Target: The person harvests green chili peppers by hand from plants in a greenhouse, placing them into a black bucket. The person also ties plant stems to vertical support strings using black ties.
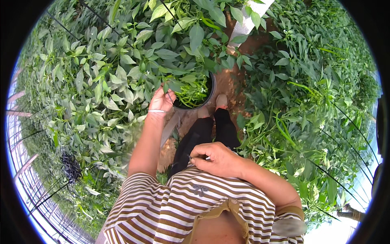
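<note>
My left hand [162,100], with a white band at the wrist, reaches into the pepper foliage at the left rim of a black bucket [213,88]. Its fingers are curled around a thin dark strand [170,97]; leaves partly cover the fingertips. Long green peppers [192,97] lie in the bucket, half hidden under overhanging leaves. In front of my belly, my right hand [214,157] pinches a small dark piece [190,157] between thumb and forefinger. Most of that piece is hidden by the fingers.
Dense pepper plants [118,70] rise on the left and ahead, with more plants [304,76] on the right. Dark cords [326,174] slant through them. A bundle of black strips [70,167] hangs at left. A pale strip [249,21] runs along the soil path [228,79].
</note>
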Action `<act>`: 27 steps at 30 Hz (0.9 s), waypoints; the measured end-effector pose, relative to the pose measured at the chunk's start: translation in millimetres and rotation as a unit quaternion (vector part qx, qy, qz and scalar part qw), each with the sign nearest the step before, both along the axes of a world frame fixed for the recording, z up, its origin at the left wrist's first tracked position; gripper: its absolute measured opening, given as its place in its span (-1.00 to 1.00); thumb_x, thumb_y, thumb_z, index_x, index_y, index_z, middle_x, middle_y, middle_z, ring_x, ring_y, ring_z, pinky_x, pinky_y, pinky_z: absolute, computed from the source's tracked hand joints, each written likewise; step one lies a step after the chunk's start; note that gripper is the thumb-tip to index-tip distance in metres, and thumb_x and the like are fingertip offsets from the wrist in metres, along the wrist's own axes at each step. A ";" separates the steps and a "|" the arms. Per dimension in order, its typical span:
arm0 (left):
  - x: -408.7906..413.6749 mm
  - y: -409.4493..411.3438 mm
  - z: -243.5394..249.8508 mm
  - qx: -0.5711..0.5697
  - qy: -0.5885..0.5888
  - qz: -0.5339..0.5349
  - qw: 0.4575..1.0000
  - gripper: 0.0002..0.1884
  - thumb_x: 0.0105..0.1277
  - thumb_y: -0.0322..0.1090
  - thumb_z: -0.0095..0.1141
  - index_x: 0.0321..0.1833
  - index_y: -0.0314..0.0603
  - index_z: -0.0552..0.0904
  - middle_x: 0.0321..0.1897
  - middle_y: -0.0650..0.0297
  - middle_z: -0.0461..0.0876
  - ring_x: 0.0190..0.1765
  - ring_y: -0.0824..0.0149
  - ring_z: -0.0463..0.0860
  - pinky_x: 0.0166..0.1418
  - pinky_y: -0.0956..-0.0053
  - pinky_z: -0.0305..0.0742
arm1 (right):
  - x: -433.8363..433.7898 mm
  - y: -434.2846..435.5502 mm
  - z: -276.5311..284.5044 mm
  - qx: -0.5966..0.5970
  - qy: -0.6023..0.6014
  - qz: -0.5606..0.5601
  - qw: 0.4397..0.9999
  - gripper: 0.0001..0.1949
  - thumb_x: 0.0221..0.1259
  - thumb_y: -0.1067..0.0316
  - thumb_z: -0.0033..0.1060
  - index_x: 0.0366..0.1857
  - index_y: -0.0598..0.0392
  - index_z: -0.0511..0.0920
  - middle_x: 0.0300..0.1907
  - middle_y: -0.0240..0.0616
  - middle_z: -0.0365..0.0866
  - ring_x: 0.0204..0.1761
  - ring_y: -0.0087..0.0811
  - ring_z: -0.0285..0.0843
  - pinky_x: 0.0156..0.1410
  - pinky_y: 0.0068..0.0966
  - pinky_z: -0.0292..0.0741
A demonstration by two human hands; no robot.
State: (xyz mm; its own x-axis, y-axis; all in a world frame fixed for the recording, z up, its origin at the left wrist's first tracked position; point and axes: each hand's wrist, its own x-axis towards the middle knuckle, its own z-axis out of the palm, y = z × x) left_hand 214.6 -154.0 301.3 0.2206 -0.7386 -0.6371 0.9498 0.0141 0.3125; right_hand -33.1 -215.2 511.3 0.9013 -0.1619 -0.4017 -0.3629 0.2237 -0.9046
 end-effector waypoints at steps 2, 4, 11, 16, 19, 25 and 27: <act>6.4 -7.3 11.4 0.002 -0.041 -0.018 0.999 -0.86 0.28 -0.37 0.08 -0.14 -0.20 0.54 -0.51 0.34 0.50 -0.53 0.48 0.38 -0.44 0.55 0.32 | -1.5 4.6 -8.1 -0.009 0.011 -0.026 1.000 -0.83 0.13 0.32 0.08 -0.34 0.22 0.54 -0.45 -0.03 0.57 -0.42 -0.13 0.56 -0.28 -0.35 0.46; 12.1 -5.5 19.0 0.038 -0.083 -0.063 0.994 -0.84 0.29 -0.36 0.06 -0.10 -0.19 0.54 -0.48 0.35 0.52 -0.50 0.51 0.42 -0.43 0.56 0.34 | -2.8 7.4 -15.7 -0.026 0.027 -0.024 0.999 -0.84 0.17 0.36 0.10 -0.31 0.25 0.53 -0.42 -0.13 0.57 -0.39 -0.36 0.55 -0.23 -0.49 0.47; 10.2 14.0 56.5 -0.038 -0.104 -0.160 0.981 -0.91 0.27 -0.41 0.08 -0.19 -0.14 0.52 -0.32 0.33 0.57 -0.36 0.46 0.51 -0.33 0.49 0.45 | -4.7 11.5 -24.8 -0.116 0.041 -0.015 0.992 -0.83 0.13 0.35 0.08 -0.33 0.25 0.53 -0.42 -0.07 0.56 -0.37 -0.20 0.57 -0.24 -0.40 0.47; 24.5 26.6 46.4 0.151 -0.746 -0.377 0.528 -0.86 0.28 -0.43 0.00 -0.14 -0.28 0.54 -0.22 0.26 0.63 -0.24 0.32 0.55 -0.10 0.52 0.45 | 0.0 12.4 -18.6 -0.141 0.036 -0.009 0.989 -0.80 0.12 0.29 0.03 -0.33 0.21 0.54 -0.37 0.00 0.56 -0.28 -0.01 0.52 -0.17 -0.25 0.45; 12.7 12.3 83.4 0.157 -0.424 -0.264 0.852 -0.85 0.32 -0.37 0.01 -0.11 -0.21 0.54 -0.22 0.30 0.63 -0.13 0.44 0.58 -0.11 0.58 0.46 | 0.4 15.0 -20.0 -0.154 0.023 -0.019 0.988 -0.80 0.13 0.29 0.02 -0.36 0.22 0.52 -0.38 -0.01 0.55 -0.28 -0.01 0.52 -0.17 -0.24 0.44; 11.9 3.6 127.8 -0.139 -0.230 -0.091 0.959 -0.90 0.33 -0.42 0.00 -0.13 -0.17 0.50 -0.23 0.23 0.58 -0.08 0.28 0.60 0.00 0.43 0.52 | -4.5 19.4 -14.0 -0.161 0.013 -0.037 0.986 -0.81 0.12 0.30 0.01 -0.37 0.22 0.53 -0.38 -0.03 0.51 -0.26 -0.02 0.48 -0.14 -0.25 0.43; 12.2 3.3 143.7 -0.170 -0.212 -0.048 0.961 -0.88 0.34 -0.41 0.00 -0.10 -0.12 0.47 -0.25 0.31 0.49 -0.20 0.38 0.51 -0.05 0.47 0.49 | -9.3 23.1 -18.3 -0.186 0.018 -0.033 0.982 -0.83 0.15 0.33 0.05 -0.32 0.20 0.52 -0.34 -0.10 0.48 -0.26 -0.10 0.48 -0.13 -0.33 0.43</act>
